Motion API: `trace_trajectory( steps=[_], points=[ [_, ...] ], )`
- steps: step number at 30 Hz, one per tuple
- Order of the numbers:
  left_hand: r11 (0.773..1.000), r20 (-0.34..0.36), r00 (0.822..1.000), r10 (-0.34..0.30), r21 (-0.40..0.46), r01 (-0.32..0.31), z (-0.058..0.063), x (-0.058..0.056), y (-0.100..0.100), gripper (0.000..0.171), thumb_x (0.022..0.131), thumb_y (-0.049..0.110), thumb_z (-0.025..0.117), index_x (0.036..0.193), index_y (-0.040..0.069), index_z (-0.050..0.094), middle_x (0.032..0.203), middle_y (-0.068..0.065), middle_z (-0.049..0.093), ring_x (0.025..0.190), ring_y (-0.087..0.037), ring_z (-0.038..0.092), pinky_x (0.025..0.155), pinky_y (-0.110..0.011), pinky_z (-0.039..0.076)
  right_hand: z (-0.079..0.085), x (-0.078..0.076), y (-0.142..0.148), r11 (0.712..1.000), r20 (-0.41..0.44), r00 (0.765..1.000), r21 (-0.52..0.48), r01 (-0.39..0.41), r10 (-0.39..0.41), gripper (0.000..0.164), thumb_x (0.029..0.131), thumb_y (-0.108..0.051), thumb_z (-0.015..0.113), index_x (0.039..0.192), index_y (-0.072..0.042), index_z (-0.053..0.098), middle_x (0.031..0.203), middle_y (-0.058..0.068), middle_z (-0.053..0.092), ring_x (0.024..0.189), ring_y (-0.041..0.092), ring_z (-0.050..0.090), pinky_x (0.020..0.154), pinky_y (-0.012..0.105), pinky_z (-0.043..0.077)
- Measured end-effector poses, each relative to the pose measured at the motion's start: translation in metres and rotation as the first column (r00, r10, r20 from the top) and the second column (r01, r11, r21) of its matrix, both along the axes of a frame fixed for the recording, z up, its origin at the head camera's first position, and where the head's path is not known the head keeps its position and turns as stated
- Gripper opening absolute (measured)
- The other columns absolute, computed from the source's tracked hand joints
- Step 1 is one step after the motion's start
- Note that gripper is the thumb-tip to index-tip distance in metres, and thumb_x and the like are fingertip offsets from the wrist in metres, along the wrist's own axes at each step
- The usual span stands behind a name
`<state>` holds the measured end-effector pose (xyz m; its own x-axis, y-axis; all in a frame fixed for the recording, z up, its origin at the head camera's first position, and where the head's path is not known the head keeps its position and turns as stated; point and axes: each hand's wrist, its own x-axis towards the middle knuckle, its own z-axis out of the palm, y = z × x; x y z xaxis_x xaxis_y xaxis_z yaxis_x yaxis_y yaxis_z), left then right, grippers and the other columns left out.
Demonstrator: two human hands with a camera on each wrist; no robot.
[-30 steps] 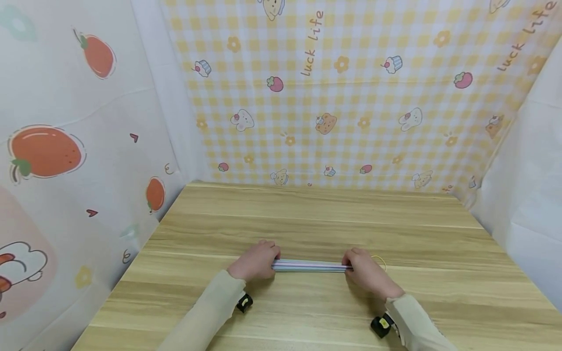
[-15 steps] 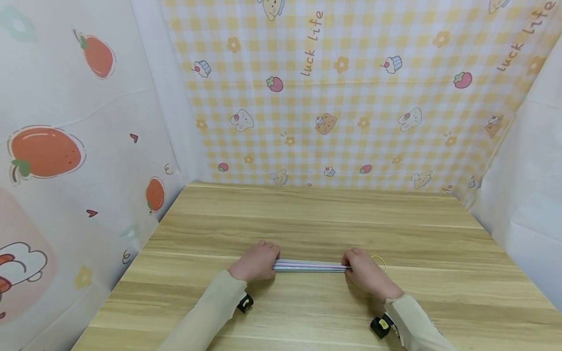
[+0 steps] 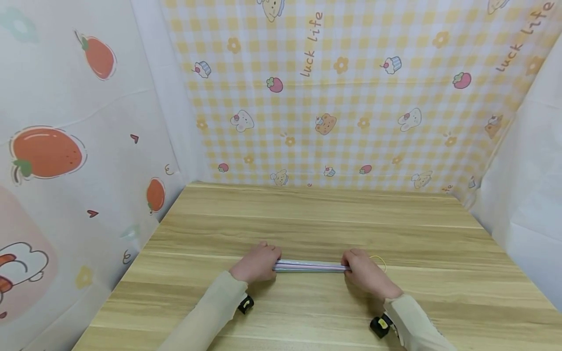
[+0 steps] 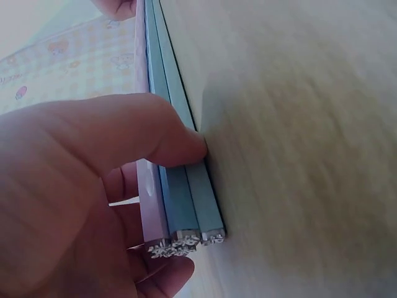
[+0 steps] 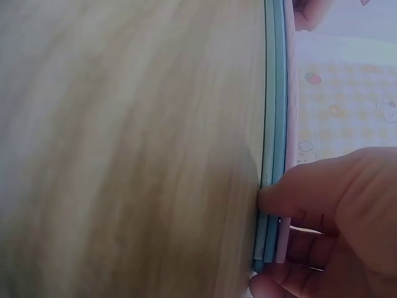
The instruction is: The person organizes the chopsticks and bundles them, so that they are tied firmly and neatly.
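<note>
Pastel sticks (image 3: pixel 311 267) are running crosswise in a narrow bundle between a person's two hands, low over the middle of the table; I am not managing to make out whether their undersides are touching the wood. Behind everything, a yellow-checked cloth (image 3: pixel 307 122) is hanging as a backdrop. Before it the broad wooden table (image 3: pixel 316 224) is spreading out, giving both forearms room to be reaching in from the near side. At the bundle's left part the left hand (image 3: pixel 258 263) is grasping the sticks, its thumb lying across one side and its fingers reaching round the other; at the opposite part the right hand (image 3: pixel 366 274) is gripping the same bundle, thumb against fingers. Gripping near both ends is probably serving to line the sticks up and stop them fanning apart, since several separate lengths are lying side by side. A black box (image 3: pixel 246 304) is sitting under the left cuff, and a second black box (image 3: pixel 380 326) under the right. From the left wrist, a pink stick (image 4: pixel 154 211) is showing beside blue-green sticks (image 4: pixel 180 202), their crinkled silvery tips (image 4: pixel 164 248) jutting past the thumb. Thinnest of all, a yellow loop (image 3: pixel 384 264) is curving out just beside the right hand; whether it is joining the bundle is not showing.
</note>
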<state>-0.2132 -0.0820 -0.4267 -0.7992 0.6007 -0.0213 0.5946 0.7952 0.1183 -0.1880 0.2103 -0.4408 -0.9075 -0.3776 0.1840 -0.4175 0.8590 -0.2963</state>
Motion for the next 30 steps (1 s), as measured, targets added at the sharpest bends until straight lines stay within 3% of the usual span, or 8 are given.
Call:
trace_trajectory(
  steps=[12, 16, 20, 25, 27, 30],
  points=[
    [1.0, 0.025, 1.0, 0.004, 0.019, -0.005, 0.0013, 0.0007, 0.0007, 0.019, 0.077, 0.012, 0.074, 0.089, 0.013, 0.06, 0.083, 0.005, 0.06, 0.08, -0.013, 0.047, 0.09, -0.035, 0.041, 0.0007, 0.0011, -0.0026, 1.0, 0.035, 0.999, 0.015, 0.022, -0.022, 0.016, 0.073, 0.007, 0.067, 0.08, -0.006, 0.06, 0.079, 0.0, 0.055, 0.088, 0.026, 0.057, 0.078, 0.042, 0.049],
    [1.0, 0.003, 1.0, -0.007, 0.029, 0.007, 0.0004, 0.0016, 0.0009, 0.018, 0.076, 0.013, 0.075, 0.088, 0.014, 0.062, 0.087, 0.004, 0.064, 0.085, -0.015, 0.052, 0.096, -0.041, 0.041, 0.0019, 0.0018, -0.0015, 0.999, 0.026, 1.0, 0.04, 0.0, -0.001, 0.015, 0.072, 0.006, 0.067, 0.08, -0.005, 0.061, 0.079, 0.001, 0.055, 0.085, 0.024, 0.056, 0.075, 0.04, 0.049],
    [1.0, -0.02, 1.0, -0.008, 0.025, 0.009, -0.0016, 0.0017, 0.0007, 0.018, 0.076, 0.015, 0.075, 0.09, 0.014, 0.064, 0.09, 0.003, 0.063, 0.086, -0.016, 0.052, 0.089, -0.041, 0.044, 0.0018, 0.0022, 0.0005, 0.997, 0.007, 1.0, 0.071, -0.017, 0.017, 0.014, 0.073, 0.005, 0.067, 0.079, -0.006, 0.06, 0.078, 0.0, 0.052, 0.082, 0.021, 0.053, 0.072, 0.038, 0.047],
    [0.999, -0.062, 0.997, -0.042, 0.015, 0.043, -0.0035, -0.0002, 0.0006, 0.018, 0.075, 0.014, 0.074, 0.09, 0.011, 0.064, 0.09, 0.002, 0.061, 0.087, -0.015, 0.055, 0.101, -0.04, 0.042, 0.0005, 0.0015, 0.0019, 0.994, -0.036, 0.998, 0.1, -0.046, 0.049, 0.015, 0.072, 0.003, 0.067, 0.077, -0.007, 0.058, 0.077, -0.001, 0.051, 0.079, 0.019, 0.052, 0.07, 0.036, 0.047],
    [0.999, -0.058, 0.997, -0.046, 0.026, 0.047, -0.0038, -0.001, 0.0005, 0.017, 0.075, 0.013, 0.072, 0.09, 0.01, 0.064, 0.088, 0.003, 0.059, 0.081, -0.013, 0.053, 0.095, -0.034, 0.045, 0.0001, 0.0005, 0.0025, 0.994, -0.045, 0.998, 0.093, -0.049, 0.053, 0.014, 0.072, 0.003, 0.066, 0.076, -0.008, 0.058, 0.075, -0.002, 0.051, 0.074, 0.016, 0.052, 0.066, 0.032, 0.047],
    [0.997, -0.02, 0.999, -0.026, 0.07, 0.027, -0.003, -0.0017, 0.0005, 0.014, 0.077, 0.012, 0.069, 0.09, 0.009, 0.063, 0.083, 0.004, 0.054, 0.071, -0.009, 0.046, 0.071, -0.025, 0.046, 0.0019, -0.0002, 0.0029, 0.998, -0.031, 0.999, 0.06, -0.035, 0.036, 0.015, 0.073, 0.003, 0.063, 0.076, -0.009, 0.056, 0.073, -0.003, 0.051, 0.066, 0.012, 0.049, 0.059, 0.027, 0.044]
  ],
)
